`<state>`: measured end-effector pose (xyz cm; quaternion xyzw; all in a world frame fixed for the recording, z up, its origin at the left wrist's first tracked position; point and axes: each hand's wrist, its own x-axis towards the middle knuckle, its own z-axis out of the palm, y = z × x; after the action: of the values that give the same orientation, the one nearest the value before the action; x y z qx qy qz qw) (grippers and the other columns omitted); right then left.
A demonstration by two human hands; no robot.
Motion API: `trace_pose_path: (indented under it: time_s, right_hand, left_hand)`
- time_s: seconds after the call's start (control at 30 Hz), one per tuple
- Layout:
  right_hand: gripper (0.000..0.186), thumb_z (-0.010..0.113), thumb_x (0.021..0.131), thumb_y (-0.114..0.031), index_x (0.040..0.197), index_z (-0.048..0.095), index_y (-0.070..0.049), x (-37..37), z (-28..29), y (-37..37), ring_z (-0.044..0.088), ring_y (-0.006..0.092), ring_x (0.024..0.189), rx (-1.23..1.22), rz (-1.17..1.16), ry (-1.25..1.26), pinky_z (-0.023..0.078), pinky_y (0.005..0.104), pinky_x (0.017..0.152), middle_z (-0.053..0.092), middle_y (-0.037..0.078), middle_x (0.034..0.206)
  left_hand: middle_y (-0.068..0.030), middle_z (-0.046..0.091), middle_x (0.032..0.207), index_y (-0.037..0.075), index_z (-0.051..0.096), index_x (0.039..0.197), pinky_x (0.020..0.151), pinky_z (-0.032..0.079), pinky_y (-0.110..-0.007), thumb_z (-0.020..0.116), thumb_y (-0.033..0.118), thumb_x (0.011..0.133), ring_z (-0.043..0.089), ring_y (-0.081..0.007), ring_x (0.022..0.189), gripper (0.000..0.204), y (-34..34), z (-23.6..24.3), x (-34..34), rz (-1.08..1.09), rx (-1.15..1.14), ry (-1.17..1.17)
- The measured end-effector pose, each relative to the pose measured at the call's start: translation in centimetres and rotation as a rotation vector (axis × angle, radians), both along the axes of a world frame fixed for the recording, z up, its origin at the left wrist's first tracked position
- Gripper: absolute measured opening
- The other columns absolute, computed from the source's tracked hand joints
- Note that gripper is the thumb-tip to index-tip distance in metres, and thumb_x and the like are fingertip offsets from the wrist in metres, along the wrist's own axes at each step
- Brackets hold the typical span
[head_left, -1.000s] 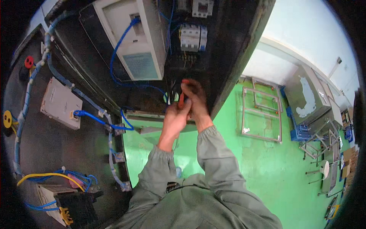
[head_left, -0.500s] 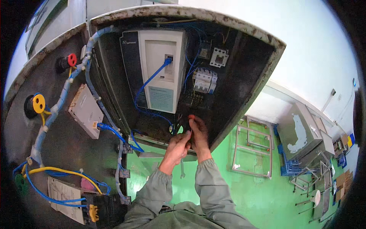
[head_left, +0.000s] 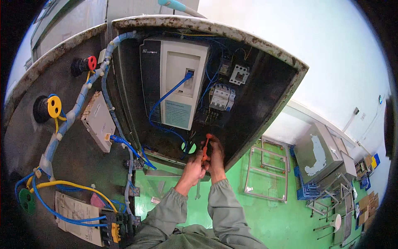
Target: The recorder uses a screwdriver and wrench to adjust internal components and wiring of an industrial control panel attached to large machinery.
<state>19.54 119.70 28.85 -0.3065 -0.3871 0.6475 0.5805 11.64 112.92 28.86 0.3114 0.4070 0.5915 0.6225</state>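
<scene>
Both of my hands are together at the lower opening of a dark metal cabinet (head_left: pixel 265 103). Between them is an orange-red hand tool (head_left: pixel 205 150), slim and upright; its exact kind is hard to make out. My left hand (head_left: pixel 192 171) has its fingers closed at the tool's lower end. My right hand (head_left: pixel 216 157) is closed along its right side, with its fingers partly in shadow. Just left of the tool, thin loose wires (head_left: pixel 191 136) hang above a round hole showing green floor. A white drive unit (head_left: pixel 178 85) with a blue cable (head_left: pixel 168 93) plugged in is mounted above.
The open door (head_left: pixel 25 137) at left carries a wire bundle (head_left: pixel 74 108), red and yellow round fittings and a white box (head_left: pixel 98 121). Breakers (head_left: pixel 222 97) and a contactor (head_left: pixel 239 75) sit inside the cabinet. Metal frames (head_left: pixel 267 172) lie on the green floor at right.
The view has shifted, so the cabinet appears lower. More of the orange-red tool shows between my hands, where before only a red tip was visible at my right fingers.
</scene>
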Motion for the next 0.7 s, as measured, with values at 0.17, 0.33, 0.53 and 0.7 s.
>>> trace_pose_path:
  time_s: [0.17,0.33,0.53,0.7]
  right_hand:
    - [0.033,0.041,0.089,-0.022,0.116,0.054,-0.009,0.1,-0.3,0.5,0.052,0.0119,0.058,0.032,0.009,-0.039,0.045,0.0228,0.05,0.06,0.007,0.094]
    - [0.032,0.041,0.09,-0.021,0.116,0.053,-0.009,0.2,-0.8,0.8,0.053,0.0116,0.06,0.06,-0.002,-0.051,0.045,0.0232,0.051,0.061,0.008,0.094]
    - [0.031,0.04,0.091,-0.021,0.117,0.052,-0.009,0.3,-0.6,0.6,0.055,0.014,0.069,-0.013,0.028,-0.001,0.048,0.0265,0.054,0.061,0.008,0.094]
    - [0.03,0.042,0.094,-0.027,0.116,0.053,-0.009,-0.3,-1.2,0.8,0.056,0.0136,0.076,-0.087,0.122,0.191,0.049,0.0283,0.057,0.061,0.007,0.097]
  left_hand:
    - [-0.0034,0.046,0.057,0.005,0.053,0.088,0.034,0.021,-0.024,0.038,0.046,0.094,0.031,-0.0087,0.035,0.044,0.5,-1.1,-0.2,-0.005,0.01,0.022]
    - [-0.004,0.046,0.058,0.005,0.052,0.091,0.034,0.021,-0.024,0.039,0.047,0.094,0.03,-0.0085,0.035,0.044,0.4,-0.6,0.0,-0.012,-0.026,-0.004]
    - [-0.0021,0.046,0.058,0.005,0.054,0.089,0.035,0.021,-0.024,0.041,0.045,0.094,0.032,-0.0089,0.037,0.042,0.8,-0.9,0.4,0.056,0.022,0.119]
    - [0.0005,0.046,0.057,0.005,0.056,0.085,0.035,0.022,-0.024,0.042,0.041,0.095,0.034,-0.0094,0.039,0.04,3.0,-4.3,0.1,0.298,0.337,0.649]
